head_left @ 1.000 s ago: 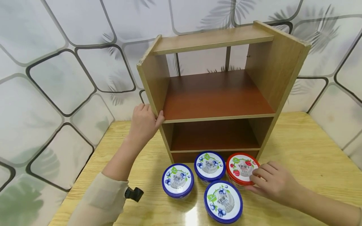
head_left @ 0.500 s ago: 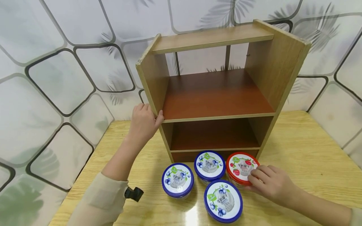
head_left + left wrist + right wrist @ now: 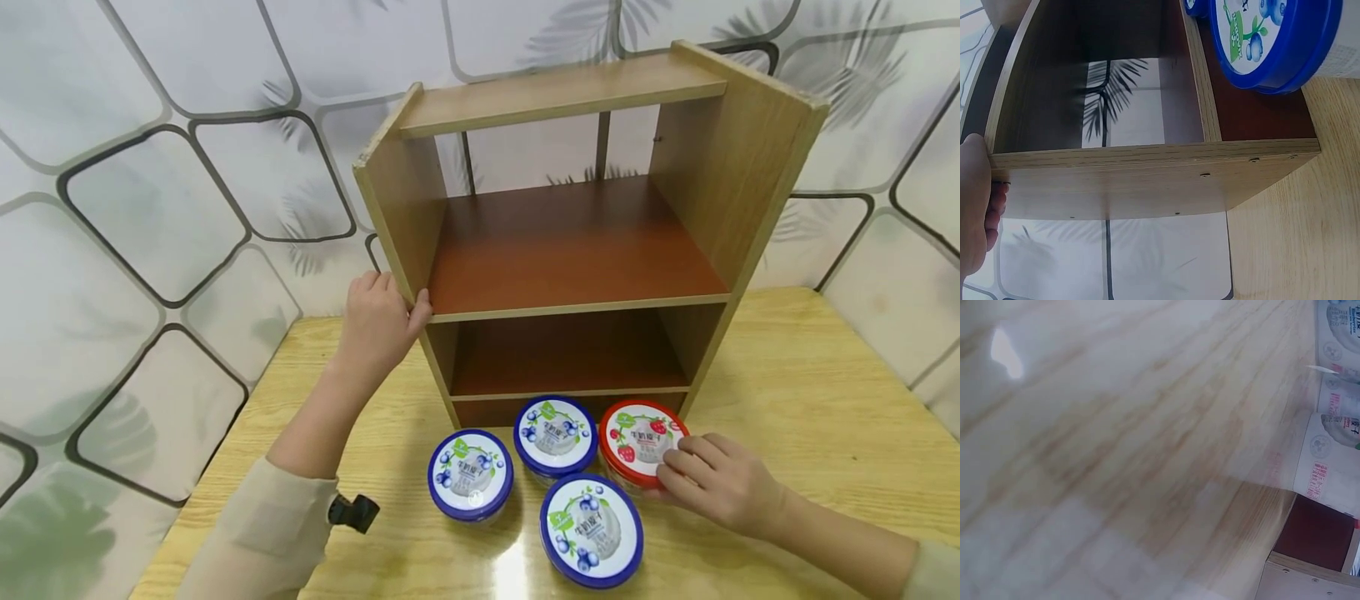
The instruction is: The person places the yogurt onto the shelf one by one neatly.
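Note:
My left hand (image 3: pixel 381 321) grips the left side panel of a small wooden shelf unit (image 3: pixel 577 312), thumb at the front edge by the middle shelf. In the left wrist view, part of that hand (image 3: pixel 975 206) shows at the panel. At the right, my right hand (image 3: pixel 723 483) has its curled fingers at the rim of a red-lidded tub (image 3: pixel 643 442) with a strawberry print. The lid covers most of that tub from above. Beside it stand three blue-lidded tubs with blueberry prints: one at the unit's foot (image 3: pixel 555 437), one at the left (image 3: pixel 471 475), one nearest me (image 3: pixel 591 531).
The shelf unit has an open back at its upper compartment. It stands on a wood-grain table (image 3: pixel 825 400), before a patterned wall covering (image 3: pixel 247 192). The right wrist view shows mostly glossy tabletop (image 3: pixel 1116 456), with printed tub sides (image 3: pixel 1329 462) at its right edge.
The head view has shifted slightly, so the shelf unit and tubs appear a little higher. Both hands keep their places at the panel and the red-lidded tub.

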`<state>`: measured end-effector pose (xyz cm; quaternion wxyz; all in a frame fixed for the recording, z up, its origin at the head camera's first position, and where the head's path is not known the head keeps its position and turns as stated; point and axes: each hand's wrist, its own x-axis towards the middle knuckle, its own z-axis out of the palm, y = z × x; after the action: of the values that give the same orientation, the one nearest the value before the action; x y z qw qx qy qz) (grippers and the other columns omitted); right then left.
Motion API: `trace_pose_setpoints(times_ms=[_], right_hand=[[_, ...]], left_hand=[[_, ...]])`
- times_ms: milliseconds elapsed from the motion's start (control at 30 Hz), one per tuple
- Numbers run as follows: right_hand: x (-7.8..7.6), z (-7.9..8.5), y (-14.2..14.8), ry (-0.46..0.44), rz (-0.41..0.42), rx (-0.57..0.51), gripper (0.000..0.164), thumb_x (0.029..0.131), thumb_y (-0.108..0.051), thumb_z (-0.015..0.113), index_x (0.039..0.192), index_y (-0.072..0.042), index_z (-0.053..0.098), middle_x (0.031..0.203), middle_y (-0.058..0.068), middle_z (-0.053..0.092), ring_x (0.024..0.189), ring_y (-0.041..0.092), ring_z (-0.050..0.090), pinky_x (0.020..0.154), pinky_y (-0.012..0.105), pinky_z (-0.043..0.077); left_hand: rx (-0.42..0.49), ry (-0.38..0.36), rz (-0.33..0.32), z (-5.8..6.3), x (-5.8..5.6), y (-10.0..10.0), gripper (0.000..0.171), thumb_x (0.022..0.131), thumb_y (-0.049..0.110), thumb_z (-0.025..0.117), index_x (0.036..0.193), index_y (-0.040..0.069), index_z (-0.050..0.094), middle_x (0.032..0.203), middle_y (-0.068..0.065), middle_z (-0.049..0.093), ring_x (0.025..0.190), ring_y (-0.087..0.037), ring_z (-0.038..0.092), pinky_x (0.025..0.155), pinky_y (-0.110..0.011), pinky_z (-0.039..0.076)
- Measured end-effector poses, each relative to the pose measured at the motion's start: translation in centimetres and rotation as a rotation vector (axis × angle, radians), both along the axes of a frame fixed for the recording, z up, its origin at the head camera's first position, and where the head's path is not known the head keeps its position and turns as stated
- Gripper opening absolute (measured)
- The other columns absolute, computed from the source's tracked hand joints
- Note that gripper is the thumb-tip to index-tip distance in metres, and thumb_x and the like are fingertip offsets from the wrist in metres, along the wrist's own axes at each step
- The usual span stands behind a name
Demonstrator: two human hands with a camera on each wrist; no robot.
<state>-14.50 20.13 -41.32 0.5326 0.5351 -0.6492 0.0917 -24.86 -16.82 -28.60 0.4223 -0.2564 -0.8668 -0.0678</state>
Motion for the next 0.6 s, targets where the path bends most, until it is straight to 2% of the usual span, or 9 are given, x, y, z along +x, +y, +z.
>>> trace_pose_setpoints(times_ms=[300,600], right_hand=[[-0.36,-0.12,0.0,0.031,0.038,-0.012,0.038,0.096,-0.026,0.053,0.065,-0.005,0.06,0.061,0.004,0.061,0.05,0.02,0.054,0.041,0.029,0.043],[-0.49,-0.38,0.15,0.067,0.036,-0.01,0.036,0.097,-0.022,0.052,0.067,-0.003,0.059,0.062,0.006,0.061,0.051,0.021,0.053,0.041,0.029,0.043]], left_hand=[[0.037,-0.001,-0.018,0.15,0.05,0.15,0.025,0.086,0.019,0.055,0.072,-0.002,0.054,0.063,-0.017,0.055,0.064,-0.035,0.048,0.06,-0.044,0.038],[0.023,0.001,-0.016,-0.08,-0.07,0.03,0.028,0.086,0.02,0.055,0.069,-0.002,0.053,0.061,-0.016,0.053,0.062,-0.034,0.047,0.059,-0.043,0.038]])
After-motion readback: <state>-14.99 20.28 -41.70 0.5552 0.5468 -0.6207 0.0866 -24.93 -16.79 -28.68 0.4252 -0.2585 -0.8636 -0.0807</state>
